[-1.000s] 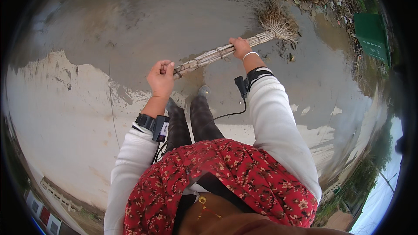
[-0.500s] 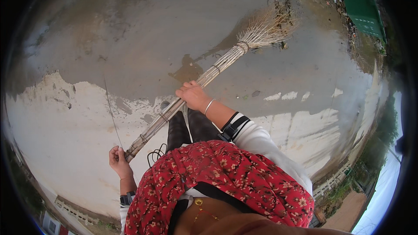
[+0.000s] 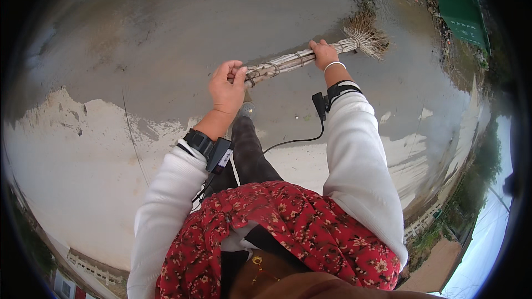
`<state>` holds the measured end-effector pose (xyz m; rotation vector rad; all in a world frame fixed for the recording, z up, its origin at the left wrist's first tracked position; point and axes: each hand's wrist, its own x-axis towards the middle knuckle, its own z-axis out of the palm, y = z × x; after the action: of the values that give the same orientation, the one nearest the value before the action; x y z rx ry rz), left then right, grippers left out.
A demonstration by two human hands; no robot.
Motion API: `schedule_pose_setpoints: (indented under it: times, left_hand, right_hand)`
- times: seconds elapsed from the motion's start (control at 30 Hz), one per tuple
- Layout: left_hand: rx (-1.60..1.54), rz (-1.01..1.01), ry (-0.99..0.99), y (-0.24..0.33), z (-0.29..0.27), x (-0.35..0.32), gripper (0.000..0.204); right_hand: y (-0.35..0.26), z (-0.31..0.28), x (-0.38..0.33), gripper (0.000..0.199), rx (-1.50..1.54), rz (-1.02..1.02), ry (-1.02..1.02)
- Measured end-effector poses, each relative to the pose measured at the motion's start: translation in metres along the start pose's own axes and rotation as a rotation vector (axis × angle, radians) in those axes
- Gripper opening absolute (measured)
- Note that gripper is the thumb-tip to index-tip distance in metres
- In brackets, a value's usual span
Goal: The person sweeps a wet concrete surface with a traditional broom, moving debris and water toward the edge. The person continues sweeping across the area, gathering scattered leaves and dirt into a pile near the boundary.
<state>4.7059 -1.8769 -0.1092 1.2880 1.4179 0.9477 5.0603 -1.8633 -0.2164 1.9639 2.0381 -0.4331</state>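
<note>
head view: broom (image 3: 299,60) within both hands' fingers (image 3: 235,72)

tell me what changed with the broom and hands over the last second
The broom swung from steeply slanted half a second ago back to nearly level, bristles at the upper right. The left hand rose from low beside the skirt to the handle's end; the right hand slid out toward the bristles. Both hands kept their grip; the wet pavement is unchanged.

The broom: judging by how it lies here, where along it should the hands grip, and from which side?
Probably on the bound handle of the broom, from above. It runs nearly level across the body, bristles to the right over wet ground. The left hand closes round the handle's end, the right hand nearer the bristles; that wide spacing suits the long, thin shape.
</note>
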Motion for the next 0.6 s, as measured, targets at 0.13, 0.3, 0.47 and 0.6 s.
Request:
schedule_pose_setpoints:
  times: [0.13, 0.3, 0.47, 0.6]
  left_hand:
    - [-0.052, 0.081, -0.023, 0.031, -0.006, -0.018, 0.023]
    - [0.029, 0.033, 0.112, 0.064, -0.126, -0.037, 0.027]
    - [0.128, 0.137, 0.256, 0.107, -0.232, -0.078, 0.028]
    - [0.179, 0.137, 0.289, 0.115, -0.24, -0.1, 0.025]
  right_hand:
    - [-0.001, -0.029, -0.018, 0.026, -0.063, -0.049, 0.024]
    - [-0.102, -0.03, -0.062, 0.035, 0.222, -0.199, 0.329]
    - [-0.217, -0.02, -0.124, 0.041, 0.582, -0.275, 0.393]
    - [-0.239, -0.001, -0.126, 0.039, 0.655, -0.221, 0.281]
